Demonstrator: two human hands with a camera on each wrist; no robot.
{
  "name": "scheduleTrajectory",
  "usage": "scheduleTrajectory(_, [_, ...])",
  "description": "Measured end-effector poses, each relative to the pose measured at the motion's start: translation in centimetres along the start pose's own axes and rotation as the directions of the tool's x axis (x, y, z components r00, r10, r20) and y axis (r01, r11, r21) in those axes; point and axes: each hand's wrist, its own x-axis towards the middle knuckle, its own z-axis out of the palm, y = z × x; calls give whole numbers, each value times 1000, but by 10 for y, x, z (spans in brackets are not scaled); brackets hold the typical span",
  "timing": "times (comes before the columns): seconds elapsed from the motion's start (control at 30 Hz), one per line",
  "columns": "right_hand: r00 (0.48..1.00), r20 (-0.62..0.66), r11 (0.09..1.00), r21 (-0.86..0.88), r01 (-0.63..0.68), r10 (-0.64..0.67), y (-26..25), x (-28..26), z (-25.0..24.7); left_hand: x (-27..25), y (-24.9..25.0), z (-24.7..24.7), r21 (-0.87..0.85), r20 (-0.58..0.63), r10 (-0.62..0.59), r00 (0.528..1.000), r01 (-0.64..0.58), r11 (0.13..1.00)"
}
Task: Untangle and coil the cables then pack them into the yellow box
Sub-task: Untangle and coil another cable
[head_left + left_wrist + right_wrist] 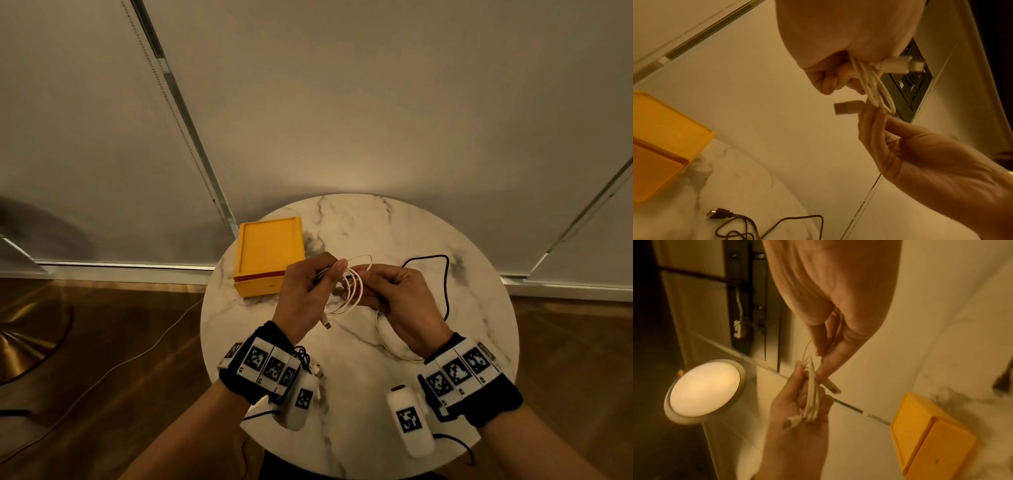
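Note:
Over the middle of the round marble table [394, 233] I hold a thin white cable [354, 291] wound into a few loops. My left hand [322, 277] grips one side of the coil [873, 84], and a white USB plug [898, 65] sticks out by its palm. My right hand [376, 284] pinches the other side of the loops [812, 386], with a second plug [846, 108] at its fingertips. The yellow box [270, 253] stands at the table's back left, just beyond my left hand. A black cable [443, 274] lies loose on the table to the right.
Another white cable coil [385, 337] lies on the table under my right wrist. The dark cable's plug [718, 213] rests near the box. A lit floor lamp [705, 389] stands left of the table, and a thin cord [120, 363] runs across the wooden floor.

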Motion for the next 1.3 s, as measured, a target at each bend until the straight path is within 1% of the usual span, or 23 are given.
scheduleTrajectory(0.17, [991,17,986,95,-137,136,6,0,-4,0,-4,1,82,-10,48,999,-47,996])
scheduleTrajectory(0.27, [985,31,979,115,-171,168,8,1,-7,-1,-6,1,134,-12,66,998,-64,989])
scheduleTrajectory(0.37, [976,104,970,133,-202,189,11,-1,-9,1,-4,2,159,-23,89,996,-84,984])
scheduleTrajectory(0.43, [967,159,968,121,-220,200,14,-3,-9,2,-3,4,153,0,93,996,-92,984])
scheduleTrajectory(0.5, [959,194,962,138,-237,208,16,-4,-9,4,-2,4,128,38,82,996,-86,988])
scheduleTrajectory(0.6, [962,218,945,243,-220,168,16,-4,-11,7,1,3,119,96,87,992,-99,988])
scheduleTrajectory(0.73, [977,194,922,355,-156,91,18,-6,-10,8,5,2,190,135,175,975,-199,961])
scheduleTrajectory(0.83, [963,245,886,414,-209,113,21,-9,-9,4,3,0,229,143,205,968,-234,945])
scheduleTrajectory(0.87, [955,271,887,402,-228,122,19,-10,-9,3,1,-1,232,154,210,966,-242,942])
scheduleTrajectory(0.93, [943,306,910,339,-239,133,11,-14,-7,1,1,-2,226,157,216,964,-249,942])
scheduleTrajectory(1.0, [946,294,942,256,-215,136,3,-15,-2,1,-1,-1,230,115,209,971,-231,945])
scheduleTrajectory(1.03, [957,255,967,172,-188,141,-1,-14,2,1,-2,0,234,82,202,976,-216,948])
scheduleTrajectory(1.07, [968,205,987,40,-154,143,-4,-13,5,1,-3,2,236,47,202,978,-208,949])
scheduleTrajectory(1.1, [977,159,985,-119,-121,139,-6,-11,7,2,-2,4,232,13,202,979,-199,952])
scheduleTrajectory(1.17, [987,118,918,-392,-58,112,-8,-8,10,4,0,7,218,-44,190,981,-176,960])
scheduleTrajectory(1.2, [988,122,885,-465,-27,95,-8,-6,10,6,1,8,212,-60,186,981,-170,963])
scheduleTrajectory(1.3, [982,185,812,-578,84,30,-5,-1,6,9,3,8,163,-81,179,980,-165,973])
